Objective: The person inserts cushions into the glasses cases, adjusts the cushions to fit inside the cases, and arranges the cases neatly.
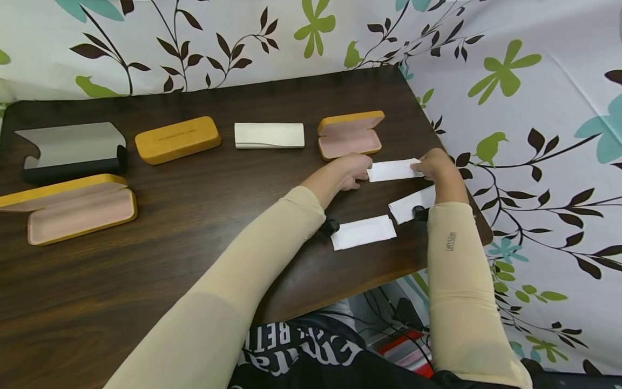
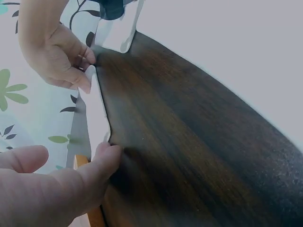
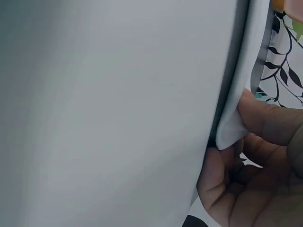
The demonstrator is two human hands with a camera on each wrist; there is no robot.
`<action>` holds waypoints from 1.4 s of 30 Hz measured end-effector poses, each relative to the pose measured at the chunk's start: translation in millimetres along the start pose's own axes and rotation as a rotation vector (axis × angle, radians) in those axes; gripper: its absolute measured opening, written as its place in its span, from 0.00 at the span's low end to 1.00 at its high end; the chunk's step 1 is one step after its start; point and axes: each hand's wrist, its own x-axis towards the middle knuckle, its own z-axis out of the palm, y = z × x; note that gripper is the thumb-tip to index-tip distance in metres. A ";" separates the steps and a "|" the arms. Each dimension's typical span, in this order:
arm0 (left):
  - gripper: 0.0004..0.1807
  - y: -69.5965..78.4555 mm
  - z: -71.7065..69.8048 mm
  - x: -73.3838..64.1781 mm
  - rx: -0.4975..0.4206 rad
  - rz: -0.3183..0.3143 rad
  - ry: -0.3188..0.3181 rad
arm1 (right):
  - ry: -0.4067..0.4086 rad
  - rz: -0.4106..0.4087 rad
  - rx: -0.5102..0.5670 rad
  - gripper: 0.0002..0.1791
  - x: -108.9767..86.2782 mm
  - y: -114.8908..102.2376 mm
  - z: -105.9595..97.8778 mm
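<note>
Between my two hands lies a folded white cloth [image 1: 392,170], low over the dark table. My left hand [image 1: 344,172] pinches its left end; in the left wrist view the thumb and a fingertip meet there, with another finger [image 2: 26,158] held off. At the opposite end my right hand [image 1: 436,166] grips the cloth between thumb and fingers, as the right wrist view also shows at the cloth's corner [image 3: 232,130]. Nearer the body are two more folded white cloths, one flat [image 1: 364,233] and one angled [image 1: 410,205], partly hidden by the right wrist.
Behind the left hand stands a small open yellow case [image 1: 350,145] with pink lining. Leftward are a white flap case [image 1: 269,135], a closed yellow case [image 1: 177,140], an open dark case [image 1: 75,154] and a long open yellow case [image 1: 82,213]. Patterned fabric [image 1: 549,162] borders the table.
</note>
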 end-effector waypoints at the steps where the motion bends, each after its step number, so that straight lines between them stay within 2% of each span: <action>1: 0.34 0.5 -0.4 0.6 -0.004 -0.002 0.005 | 0.005 -0.011 -0.014 0.20 -0.5 -1.0 1.1; 5: 0.31 2.0 -2.1 0.3 0.038 -0.014 0.038 | 0.007 -0.037 -0.059 0.18 -0.7 -4.7 4.4; 9: 0.27 -0.4 -2.3 3.2 0.140 0.009 0.083 | -0.010 -0.047 -0.062 0.19 0.9 -7.2 6.5; 12: 0.26 -5.4 -0.5 7.8 0.348 0.075 0.172 | -0.007 -0.053 -0.061 0.19 2.2 -8.8 7.6; 16: 0.21 -13.1 5.3 13.3 0.768 0.184 0.337 | -0.006 -0.049 -0.048 0.18 1.6 -11.5 8.6; 17: 0.18 -14.7 7.0 14.5 0.843 0.202 0.377 | -0.009 -0.048 -0.049 0.18 1.3 -12.0 8.8; 19: 0.14 -16.6 10.3 15.6 0.945 0.213 0.444 | -0.014 -0.042 -0.056 0.18 0.9 -12.9 9.5; 22: 0.12 -17.8 14.3 17.1 0.999 0.189 0.528 | -0.014 -0.029 -0.063 0.19 1.1 -13.7 10.7; 26: 0.12 -17.8 17.5 19.0 1.025 0.160 0.575 | -0.010 -0.027 -0.070 0.19 1.4 -12.9 10.9; 30: 0.12 -17.5 17.7 19.8 1.005 0.165 0.540 | -0.024 -0.036 -0.073 0.18 -0.1 -8.6 8.8; 32: 0.13 -17.2 15.9 20.6 0.974 0.198 0.499 | -0.034 -0.045 -0.071 0.18 -1.7 -5.9 6.3; 35: 0.15 -16.6 11.0 23.9 0.835 0.287 0.396 | -0.059 -0.057 -0.071 0.18 -4.4 -3.0 1.3; 38: 0.17 -17.4 4.2 28.1 0.623 0.342 0.287 | -0.074 -0.076 -0.086 0.20 -5.5 -2.1 -1.6; 39: 0.16 -17.8 1.8 28.9 0.538 0.345 0.254 | -0.078 -0.083 -0.090 0.21 -5.5 -2.4 -1.9; 42: 0.11 -19.1 -5.2 28.9 0.349 0.327 0.208 | -0.073 -0.107 -0.090 0.22 -5.2 -3.3 -2.3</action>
